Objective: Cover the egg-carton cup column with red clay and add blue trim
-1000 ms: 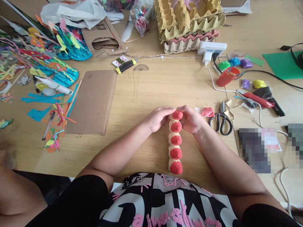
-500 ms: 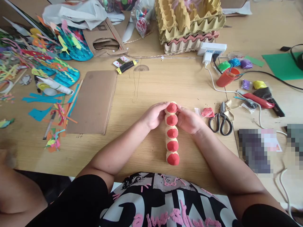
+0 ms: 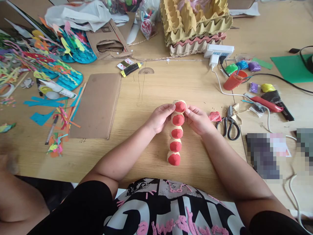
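Both forearms angle in from the near edge of the wooden table as the left hand and right hand pinch, fingers closed from either side, the far end of a red-capped egg-carton strip lying mid-table, scissors just beside.

Bare counter lies open beyond the egg-carton strip, up to the stacked egg trays at the far edge. Toward the left edge, a flat cardboard sheet borders the gap. Toward the right edge, scissors, a red clay lump and a white cable obstruct passage.
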The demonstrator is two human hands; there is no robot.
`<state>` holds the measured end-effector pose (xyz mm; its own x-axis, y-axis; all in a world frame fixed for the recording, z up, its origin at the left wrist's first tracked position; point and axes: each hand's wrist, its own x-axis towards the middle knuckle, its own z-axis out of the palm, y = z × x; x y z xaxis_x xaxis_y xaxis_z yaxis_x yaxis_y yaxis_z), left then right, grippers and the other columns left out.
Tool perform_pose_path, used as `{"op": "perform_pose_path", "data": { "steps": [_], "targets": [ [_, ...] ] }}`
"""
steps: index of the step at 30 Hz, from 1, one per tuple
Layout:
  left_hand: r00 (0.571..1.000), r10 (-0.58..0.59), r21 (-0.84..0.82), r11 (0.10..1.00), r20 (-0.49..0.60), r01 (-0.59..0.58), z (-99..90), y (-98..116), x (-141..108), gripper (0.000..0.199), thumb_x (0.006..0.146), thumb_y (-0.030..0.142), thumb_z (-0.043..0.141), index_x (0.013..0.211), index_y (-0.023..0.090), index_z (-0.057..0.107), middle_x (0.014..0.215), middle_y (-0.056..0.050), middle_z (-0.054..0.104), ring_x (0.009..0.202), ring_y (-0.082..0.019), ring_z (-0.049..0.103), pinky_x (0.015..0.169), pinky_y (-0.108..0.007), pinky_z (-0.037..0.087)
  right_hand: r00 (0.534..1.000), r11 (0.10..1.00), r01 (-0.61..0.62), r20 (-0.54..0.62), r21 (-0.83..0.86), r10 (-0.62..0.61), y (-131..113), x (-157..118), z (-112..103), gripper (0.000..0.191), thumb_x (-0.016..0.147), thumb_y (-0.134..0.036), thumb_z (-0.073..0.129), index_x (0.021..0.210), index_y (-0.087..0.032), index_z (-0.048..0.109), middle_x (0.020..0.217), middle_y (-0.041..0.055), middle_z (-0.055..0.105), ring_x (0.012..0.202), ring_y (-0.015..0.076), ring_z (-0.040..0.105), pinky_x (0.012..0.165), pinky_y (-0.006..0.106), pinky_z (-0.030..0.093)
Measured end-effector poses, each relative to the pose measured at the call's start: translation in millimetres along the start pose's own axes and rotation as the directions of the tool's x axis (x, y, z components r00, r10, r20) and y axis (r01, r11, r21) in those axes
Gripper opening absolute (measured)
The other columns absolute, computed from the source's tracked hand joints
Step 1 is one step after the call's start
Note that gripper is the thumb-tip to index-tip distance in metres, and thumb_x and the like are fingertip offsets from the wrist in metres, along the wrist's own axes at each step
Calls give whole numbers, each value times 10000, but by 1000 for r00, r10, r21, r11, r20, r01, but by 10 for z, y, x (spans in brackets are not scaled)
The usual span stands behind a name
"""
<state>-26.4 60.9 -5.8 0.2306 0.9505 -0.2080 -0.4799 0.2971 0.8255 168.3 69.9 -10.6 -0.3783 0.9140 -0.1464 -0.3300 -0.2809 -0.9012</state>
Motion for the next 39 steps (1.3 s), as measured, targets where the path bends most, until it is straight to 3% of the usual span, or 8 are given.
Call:
{"op": "perform_pose_path", "data": {
  "steps": [3, 5, 12, 19, 23, 27, 32, 39],
  "targets": [
    [999, -21, -18, 1000, -44, 20, 26, 1, -6, 480, 795, 594, 1055, 835, 210, 771, 867, -33, 832, 828, -202, 756, 827, -353, 578, 998, 988, 57, -26, -142, -62, -53, -11, 0, 459, 762, -629, 1067, 969, -261, 888, 1007, 40, 881, 1102, 277, 821, 1043, 381, 655],
    [997, -41, -29, 999, -58, 40, 34, 7, -10, 456, 820, 558, 1048, 833, 199, 768, 844, -28, 822, 800, -188, 747, 808, -338, 569, 995, 973, 85, -40, -213, -95, -73, -19, 10, 413, 778, -604, 1059, 927, -259, 887, 991, 46, 887, 1119, 298, 825, 1050, 400, 660],
    [997, -78, 0, 997, -21, 78, 19, 29, -13, 484, 835, 590, 1032, 836, 182, 771, 788, -14, 778, 732, -149, 693, 747, -301, 524, 976, 929, 116, -131, -351, -171, -78, -30, 12, 368, 767, -581, 1067, 826, -265, 889, 889, 34, 877, 961, 282, 802, 879, 370, 666],
    [999, -43, 49, 998, -31, 44, 34, 23, -24, 460, 864, 599, 1009, 879, 188, 803, 778, 5, 750, 713, -130, 646, 724, -287, 500, 963, 914, 161, -142, -372, -227, -77, -41, 24, 373, 767, -578, 1062, 801, -254, 878, 802, 24, 832, 842, 254, 754, 761, 354, 633],
    [999, -23, 55, 998, -46, 26, 18, 10, -22, 500, 829, 626, 1024, 823, 202, 758, 771, -1, 746, 707, -144, 649, 715, -303, 504, 974, 949, 148, -125, -279, -188, -22, -20, -19, 405, 759, -615, 1062, 855, -261, 890, 846, 25, 840, 894, 252, 763, 836, 366, 647],
    [1000, -15, 17, 1000, -6, 15, 11, 9, -24, 504, 788, 625, 1052, 833, 220, 755, 813, -4, 765, 760, -162, 695, 750, -317, 545, 984, 987, 99, -137, -130, -117, 41, 13, -56, 517, 725, -729, 1050, 908, -269, 901, 749, -18, 774, 711, 177, 655, 743, 326, 601],
    [998, -50, -39, 998, 32, 51, 10, 15, -33, 415, 792, 516, 1073, 934, 253, 785, 949, -7, 817, 937, -208, 783, 857, -361, 600, 993, 999, 21, -120, 34, -17, 21, -4, 21, 480, 686, -659, 1093, 854, -274, 860, 815, 17, 795, 826, 226, 722, 803, 368, 637],
    [996, -4, 0, 1000, 89, 5, -5, -5, -43, 489, 731, 621, 1082, 870, 253, 790, 923, -15, 805, 886, -209, 736, 844, -379, 569, 998, 991, -5, -69, 133, 14, 19, -30, 93, 482, 670, -642, 1084, 832, -267, 828, 804, 16, 783, 755, 212, 696, 772, 366, 628]
  ]
}}
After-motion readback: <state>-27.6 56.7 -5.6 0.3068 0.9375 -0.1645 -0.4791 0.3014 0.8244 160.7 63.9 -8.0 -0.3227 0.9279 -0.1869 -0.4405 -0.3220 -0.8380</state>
